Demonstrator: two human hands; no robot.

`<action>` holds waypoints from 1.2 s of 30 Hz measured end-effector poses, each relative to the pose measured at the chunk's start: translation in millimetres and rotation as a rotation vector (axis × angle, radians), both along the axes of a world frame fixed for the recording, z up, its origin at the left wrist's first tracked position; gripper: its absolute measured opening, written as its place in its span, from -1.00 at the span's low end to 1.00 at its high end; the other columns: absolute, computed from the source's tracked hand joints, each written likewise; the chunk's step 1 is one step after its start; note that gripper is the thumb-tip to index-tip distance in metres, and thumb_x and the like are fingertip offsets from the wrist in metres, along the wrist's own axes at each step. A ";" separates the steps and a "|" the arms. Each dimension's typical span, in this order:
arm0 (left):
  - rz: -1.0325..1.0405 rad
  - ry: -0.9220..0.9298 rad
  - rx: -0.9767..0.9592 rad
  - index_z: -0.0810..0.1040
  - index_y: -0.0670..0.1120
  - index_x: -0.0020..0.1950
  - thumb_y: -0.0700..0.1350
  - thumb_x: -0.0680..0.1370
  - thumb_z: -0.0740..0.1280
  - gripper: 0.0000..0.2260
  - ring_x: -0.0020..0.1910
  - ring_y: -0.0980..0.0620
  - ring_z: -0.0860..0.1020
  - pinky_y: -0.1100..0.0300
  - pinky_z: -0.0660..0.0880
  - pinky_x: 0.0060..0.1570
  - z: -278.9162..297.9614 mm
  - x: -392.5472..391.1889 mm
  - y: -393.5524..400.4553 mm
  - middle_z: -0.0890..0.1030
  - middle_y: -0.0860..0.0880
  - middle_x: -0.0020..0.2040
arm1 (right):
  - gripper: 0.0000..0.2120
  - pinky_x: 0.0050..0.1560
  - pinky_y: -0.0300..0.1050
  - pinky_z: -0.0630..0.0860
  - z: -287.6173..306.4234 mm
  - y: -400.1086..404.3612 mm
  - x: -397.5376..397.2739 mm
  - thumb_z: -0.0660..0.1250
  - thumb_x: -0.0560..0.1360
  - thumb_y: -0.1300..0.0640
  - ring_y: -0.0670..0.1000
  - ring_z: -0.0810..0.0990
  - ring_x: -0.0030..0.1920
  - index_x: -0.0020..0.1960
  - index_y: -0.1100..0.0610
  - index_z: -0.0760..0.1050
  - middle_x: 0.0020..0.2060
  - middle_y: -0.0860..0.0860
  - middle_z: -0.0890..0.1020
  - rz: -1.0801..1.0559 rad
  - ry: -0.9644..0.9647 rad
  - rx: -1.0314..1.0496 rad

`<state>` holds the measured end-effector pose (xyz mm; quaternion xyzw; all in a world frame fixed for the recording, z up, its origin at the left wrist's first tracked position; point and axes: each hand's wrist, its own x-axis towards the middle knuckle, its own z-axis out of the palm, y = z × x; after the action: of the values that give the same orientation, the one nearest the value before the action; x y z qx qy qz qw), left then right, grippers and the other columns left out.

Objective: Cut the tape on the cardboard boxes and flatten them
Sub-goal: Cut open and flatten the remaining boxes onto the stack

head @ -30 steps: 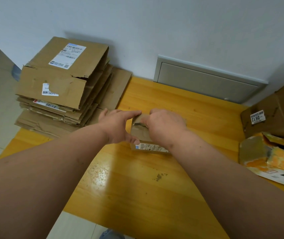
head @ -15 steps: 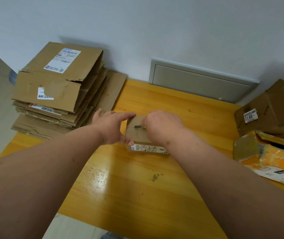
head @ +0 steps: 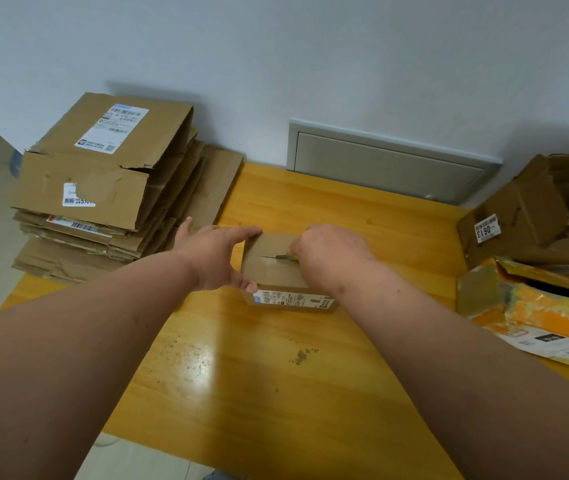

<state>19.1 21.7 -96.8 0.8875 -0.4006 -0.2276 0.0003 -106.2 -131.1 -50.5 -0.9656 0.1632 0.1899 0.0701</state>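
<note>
Head view: small box held and cut on the desk

A small cardboard box (head: 276, 268) is seen on the yellow wooden desk (head: 276, 393), in front of the grey wall panel (head: 387, 164). Its left end is clasped by the left hand (head: 215, 258), thumb on the near edge and fingers along the far edge. A blade (head: 285, 258) is pinched in the curled grip of the right hand (head: 331, 252), its tip laid on the top seam. Flattened boxes (head: 103, 188) are stacked left of the small box; torn boxes (head: 539, 230) lie to its right.
</note>
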 end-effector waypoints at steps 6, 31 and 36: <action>-0.021 -0.031 0.004 0.05 0.36 0.52 0.38 0.29 0.45 -0.10 0.50 -0.09 0.25 -0.29 -0.23 0.47 0.8 -0.1 -5.1 0.44 0.08 0.44 | -0.59 -0.22 -0.03 0.43 -0.6 -6.8 -8.8 0.17 0.53 0.29 0.08 0.48 -0.09 0.25 -0.05 0.56 -0.04 0.00 0.53 -0.021 -0.025 0.008; -0.173 -0.171 0.115 0.09 0.20 0.56 0.32 0.32 0.48 -0.08 0.56 -0.08 0.12 -0.37 -0.30 0.43 17.7 -14.7 -42.1 0.16 0.13 0.59 | -0.62 -0.28 -0.07 0.42 -9.8 -44.9 -51.6 0.19 0.49 0.32 0.10 0.51 -0.12 0.13 -0.02 0.61 -0.17 -0.02 0.50 -0.105 -0.076 -0.048; -0.248 -0.201 0.045 -0.04 0.21 0.58 0.41 0.30 0.42 0.00 0.53 -0.03 0.18 -0.34 -0.31 0.44 1.1 -53.7 -70.0 0.23 0.10 0.54 | -0.71 -0.22 -0.02 0.40 -12.0 -44.3 -59.0 0.22 0.56 0.18 0.08 0.44 -0.10 0.20 -0.04 0.58 -0.17 -0.03 0.40 -0.092 -0.114 -0.080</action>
<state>-34.5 -48.3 -95.7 0.8492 -0.5001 -0.1448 -0.0876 -165.2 -175.4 -62.6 -0.9683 0.2108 0.1247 0.0492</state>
